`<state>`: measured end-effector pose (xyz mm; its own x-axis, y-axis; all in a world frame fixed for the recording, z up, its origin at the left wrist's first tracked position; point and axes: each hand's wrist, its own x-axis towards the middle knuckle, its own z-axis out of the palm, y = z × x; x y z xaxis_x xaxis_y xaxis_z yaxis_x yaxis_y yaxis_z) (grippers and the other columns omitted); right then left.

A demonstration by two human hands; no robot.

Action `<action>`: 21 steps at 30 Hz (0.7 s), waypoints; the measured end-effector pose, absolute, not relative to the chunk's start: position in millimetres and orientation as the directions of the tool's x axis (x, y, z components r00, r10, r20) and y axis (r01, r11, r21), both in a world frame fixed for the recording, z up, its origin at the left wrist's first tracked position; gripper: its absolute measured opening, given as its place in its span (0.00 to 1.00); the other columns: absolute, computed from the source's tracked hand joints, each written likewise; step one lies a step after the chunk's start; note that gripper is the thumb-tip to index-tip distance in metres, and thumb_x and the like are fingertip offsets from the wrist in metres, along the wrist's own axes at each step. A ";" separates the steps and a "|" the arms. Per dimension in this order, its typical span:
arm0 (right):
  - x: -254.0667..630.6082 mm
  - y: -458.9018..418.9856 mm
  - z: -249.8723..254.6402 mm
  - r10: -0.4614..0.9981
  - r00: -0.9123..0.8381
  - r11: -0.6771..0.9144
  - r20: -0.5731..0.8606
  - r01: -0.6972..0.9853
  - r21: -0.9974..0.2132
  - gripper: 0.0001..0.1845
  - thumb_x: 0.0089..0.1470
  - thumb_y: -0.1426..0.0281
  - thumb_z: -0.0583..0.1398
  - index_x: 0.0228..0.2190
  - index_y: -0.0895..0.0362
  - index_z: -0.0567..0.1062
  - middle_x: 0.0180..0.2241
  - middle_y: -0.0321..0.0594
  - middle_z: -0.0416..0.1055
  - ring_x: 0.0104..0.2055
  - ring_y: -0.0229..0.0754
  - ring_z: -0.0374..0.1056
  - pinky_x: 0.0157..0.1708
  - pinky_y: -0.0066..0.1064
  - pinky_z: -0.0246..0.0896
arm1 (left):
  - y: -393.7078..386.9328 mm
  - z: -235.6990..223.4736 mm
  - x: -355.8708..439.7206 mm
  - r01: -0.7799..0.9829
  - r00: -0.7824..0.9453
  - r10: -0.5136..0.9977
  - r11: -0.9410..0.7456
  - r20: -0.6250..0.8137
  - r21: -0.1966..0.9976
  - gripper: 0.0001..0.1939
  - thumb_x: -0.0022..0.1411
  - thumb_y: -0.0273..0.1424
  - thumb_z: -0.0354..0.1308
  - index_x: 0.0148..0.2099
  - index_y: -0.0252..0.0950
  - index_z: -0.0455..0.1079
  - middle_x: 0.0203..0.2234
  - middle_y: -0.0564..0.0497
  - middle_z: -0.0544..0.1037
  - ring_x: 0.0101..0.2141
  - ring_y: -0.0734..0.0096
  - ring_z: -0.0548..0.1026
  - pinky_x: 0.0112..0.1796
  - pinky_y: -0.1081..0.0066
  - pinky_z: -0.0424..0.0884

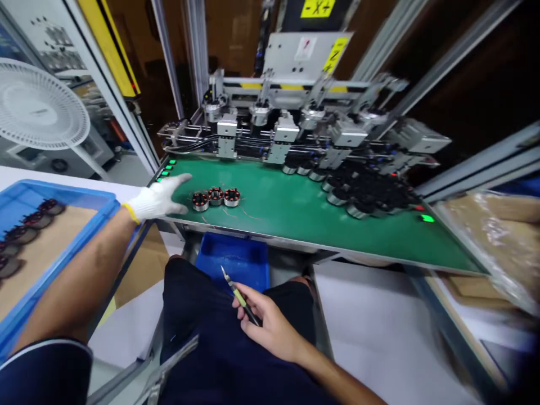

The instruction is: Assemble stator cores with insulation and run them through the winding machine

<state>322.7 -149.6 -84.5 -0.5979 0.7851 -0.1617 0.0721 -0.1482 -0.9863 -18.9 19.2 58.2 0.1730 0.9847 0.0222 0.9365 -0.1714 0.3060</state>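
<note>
My left hand [156, 198], in a white glove with a yellow cuff, reaches over the left end of the green work surface [274, 211]. Its fingers are spread, and nothing shows between them. Just right of it stand three motor stators with copper windings: a left stator [200, 201], a middle stator [215, 196] and a right stator [232, 197]. Thin wires trail from them. Over my lap, my bare right hand [268, 320] is closed around a craft knife [239, 297] with a yellow-green and black handle, its pointed tip aimed up and left.
A machine with several metal clamping heads [284, 132] runs along the back. Many dark stators [358, 188] crowd the surface's right side. At left, a blue tray [84, 194] holds more parts beside a white fan [40, 104]. A blue bin [232, 261] sits below the front edge.
</note>
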 end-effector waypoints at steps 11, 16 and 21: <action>339.2 -162.3 -89.9 0.870 -0.492 -0.094 -0.042 -0.082 -0.992 0.45 0.51 0.75 0.62 0.70 0.55 0.60 0.48 0.46 0.70 0.43 0.38 0.71 0.47 0.34 0.72 | -0.2 12.7 19.0 0.867 -0.085 0.982 -0.012 0.171 0.499 0.43 0.57 0.47 0.67 0.72 0.44 0.62 0.59 0.42 0.77 0.60 0.42 0.75 0.62 0.44 0.69; 319.6 -149.1 -81.6 0.791 -0.586 0.046 0.174 -0.226 -0.973 0.48 0.52 0.76 0.62 0.72 0.55 0.56 0.58 0.53 0.70 0.60 0.47 0.71 0.64 0.47 0.66 | -67.3 34.9 43.7 0.929 -0.041 0.857 -0.156 0.514 0.335 0.37 0.56 0.51 0.70 0.64 0.44 0.71 0.54 0.43 0.79 0.54 0.45 0.78 0.55 0.50 0.77; 307.6 -142.7 -75.7 0.756 -0.623 0.044 0.199 -0.255 -0.966 0.48 0.53 0.76 0.62 0.73 0.55 0.55 0.61 0.54 0.70 0.63 0.51 0.70 0.65 0.51 0.65 | -102.3 41.1 59.3 0.937 0.085 0.784 -0.272 0.615 0.217 0.27 0.59 0.46 0.70 0.57 0.45 0.74 0.49 0.44 0.79 0.48 0.50 0.80 0.47 0.54 0.79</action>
